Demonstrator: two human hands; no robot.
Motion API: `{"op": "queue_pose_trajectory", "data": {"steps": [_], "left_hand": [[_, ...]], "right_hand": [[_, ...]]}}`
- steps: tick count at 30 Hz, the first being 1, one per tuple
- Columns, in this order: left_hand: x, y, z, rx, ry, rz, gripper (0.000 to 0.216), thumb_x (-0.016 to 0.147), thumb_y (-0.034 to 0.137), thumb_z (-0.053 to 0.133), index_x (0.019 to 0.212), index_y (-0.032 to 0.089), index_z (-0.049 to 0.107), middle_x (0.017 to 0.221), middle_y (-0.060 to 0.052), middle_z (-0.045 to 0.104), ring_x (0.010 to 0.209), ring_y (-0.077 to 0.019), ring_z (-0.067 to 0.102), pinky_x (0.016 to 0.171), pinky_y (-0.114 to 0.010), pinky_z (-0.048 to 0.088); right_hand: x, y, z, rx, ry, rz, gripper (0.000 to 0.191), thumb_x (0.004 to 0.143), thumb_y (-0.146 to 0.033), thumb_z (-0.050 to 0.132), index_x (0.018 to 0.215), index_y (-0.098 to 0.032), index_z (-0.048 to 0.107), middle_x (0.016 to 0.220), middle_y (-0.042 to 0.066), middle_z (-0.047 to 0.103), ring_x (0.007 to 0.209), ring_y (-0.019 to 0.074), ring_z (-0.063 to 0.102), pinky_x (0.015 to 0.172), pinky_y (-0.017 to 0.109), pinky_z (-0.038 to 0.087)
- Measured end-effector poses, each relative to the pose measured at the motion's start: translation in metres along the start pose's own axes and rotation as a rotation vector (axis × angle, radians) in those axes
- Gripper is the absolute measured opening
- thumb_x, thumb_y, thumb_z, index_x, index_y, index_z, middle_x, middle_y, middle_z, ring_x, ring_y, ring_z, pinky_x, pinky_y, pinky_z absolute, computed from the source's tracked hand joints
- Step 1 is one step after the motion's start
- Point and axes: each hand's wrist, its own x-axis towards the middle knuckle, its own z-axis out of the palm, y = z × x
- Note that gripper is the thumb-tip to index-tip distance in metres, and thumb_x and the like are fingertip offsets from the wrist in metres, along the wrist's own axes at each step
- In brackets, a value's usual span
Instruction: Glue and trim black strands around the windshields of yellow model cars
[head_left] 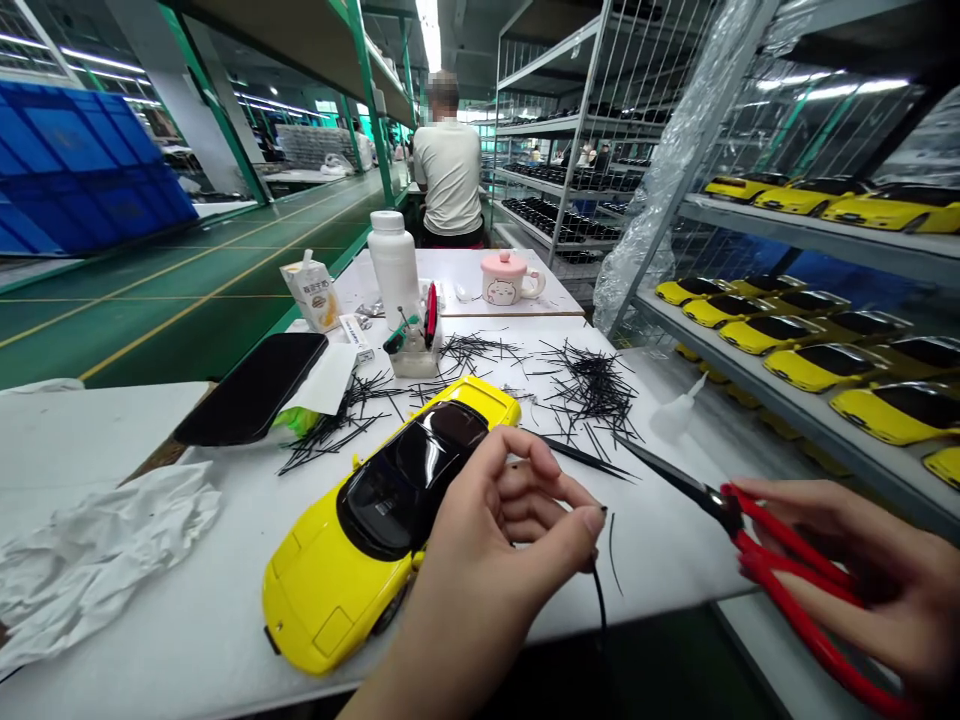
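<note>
Between the thumb and index finger of my left hand is pinched a thin black strip, its long end hanging below the fingers. My right hand grips red-handled scissors, whose dark blades point left toward the table middle, apart from the strip. A glossy yellow model car with a black roof and windows lies just left of my left hand, which covers part of its side. Black tweezers rest behind my left hand. Loose black strips form a pile at the back right.
Left stand a black phone and a crumpled white cloth. Behind the car are a tool holder, a white bottle and a pink-lidded mug. A shelf of yellow cars flanks the right. A person sits ahead.
</note>
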Motion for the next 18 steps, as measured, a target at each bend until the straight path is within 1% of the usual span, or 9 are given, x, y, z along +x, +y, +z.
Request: {"op": "queue_pose_trajectory", "data": {"steps": [2,3,6,8,10,11,13,15,18], "left_hand": [[0.002,-0.003,0.004,-0.002,-0.022,-0.014,0.029,0.086,0.014,0.079,0.091,0.02,0.051,0.078,0.005,0.071,0.063,-0.0061,0.063,0.063,-0.014,0.052],[0.002,-0.004,0.005,-0.004,-0.034,-0.016,0.029,0.086,0.014,0.079,0.091,0.02,0.051,0.077,0.005,0.071,0.062,-0.006,0.063,0.063,-0.014,0.052],[0.002,-0.01,0.007,-0.007,-0.038,-0.009,0.029,0.086,0.015,0.08,0.091,0.019,0.052,0.078,0.004,0.071,0.062,-0.0057,0.063,0.062,-0.013,0.052],[0.001,-0.014,0.007,-0.012,-0.034,0.004,0.027,0.086,0.017,0.08,0.091,0.019,0.053,0.08,0.004,0.071,0.063,-0.0061,0.064,0.063,-0.014,0.053],[-0.001,-0.017,0.005,-0.016,-0.029,0.018,0.026,0.087,0.019,0.081,0.091,0.019,0.055,0.081,0.004,0.071,0.065,-0.0065,0.065,0.065,-0.014,0.054],[-0.001,-0.017,0.004,-0.015,-0.027,0.027,0.026,0.087,0.02,0.081,0.091,0.019,0.056,0.081,0.004,0.071,0.066,-0.0067,0.065,0.065,-0.014,0.055],[0.0,-0.019,0.004,0.004,-0.02,0.056,0.024,0.088,0.02,0.08,0.091,0.019,0.056,0.082,0.004,0.071,0.066,-0.0068,0.066,0.066,-0.015,0.055],[0.001,-0.02,0.006,0.066,-0.003,0.096,0.022,0.088,0.02,0.079,0.091,0.019,0.057,0.083,0.003,0.071,0.068,-0.0074,0.067,0.068,-0.015,0.056],[0.003,-0.024,0.011,0.209,0.048,0.145,0.018,0.09,0.021,0.076,0.091,0.019,0.058,0.087,0.002,0.072,0.073,-0.0094,0.069,0.07,-0.017,0.056]], "right_hand": [[0.013,-0.004,0.004,-0.125,-0.009,0.002,0.048,0.093,-0.054,0.067,0.134,-0.028,0.062,0.116,0.01,0.078,0.094,0.0306,0.079,0.07,0.032,0.067],[0.021,-0.007,0.008,-0.186,-0.015,-0.006,0.048,0.094,-0.054,0.064,0.133,-0.026,0.063,0.115,0.01,0.078,0.092,0.0308,0.078,0.07,0.036,0.066],[0.045,-0.014,0.025,-0.293,0.016,-0.066,0.048,0.102,-0.047,0.049,0.14,-0.02,0.058,0.126,0.016,0.072,0.104,0.032,0.074,0.086,0.047,0.063],[0.055,-0.018,0.035,-0.305,0.017,-0.142,0.048,0.102,-0.045,0.047,0.138,-0.017,0.061,0.127,0.017,0.07,0.111,0.033,0.071,0.094,0.05,0.059],[0.057,-0.027,0.038,-0.303,0.045,-0.187,0.044,0.1,-0.046,0.05,0.129,-0.019,0.068,0.123,0.016,0.071,0.113,0.035,0.068,0.096,0.052,0.056],[0.055,-0.034,0.037,-0.274,0.072,-0.197,0.039,0.1,-0.046,0.051,0.123,-0.021,0.071,0.12,0.015,0.071,0.112,0.0349,0.067,0.096,0.052,0.056],[0.047,-0.057,0.035,-0.133,0.115,-0.202,0.027,0.101,-0.043,0.053,0.109,-0.026,0.072,0.111,0.01,0.072,0.106,0.0304,0.068,0.09,0.044,0.056],[0.038,-0.084,0.036,0.111,0.063,-0.19,0.016,0.102,-0.04,0.057,0.1,-0.029,0.068,0.099,0.004,0.072,0.092,0.0222,0.069,0.077,0.031,0.056],[0.03,-0.117,0.05,0.36,-0.033,-0.155,0.011,0.099,-0.036,0.063,0.092,-0.029,0.066,0.083,-0.002,0.068,0.077,0.0166,0.064,0.067,0.024,0.052]]}}
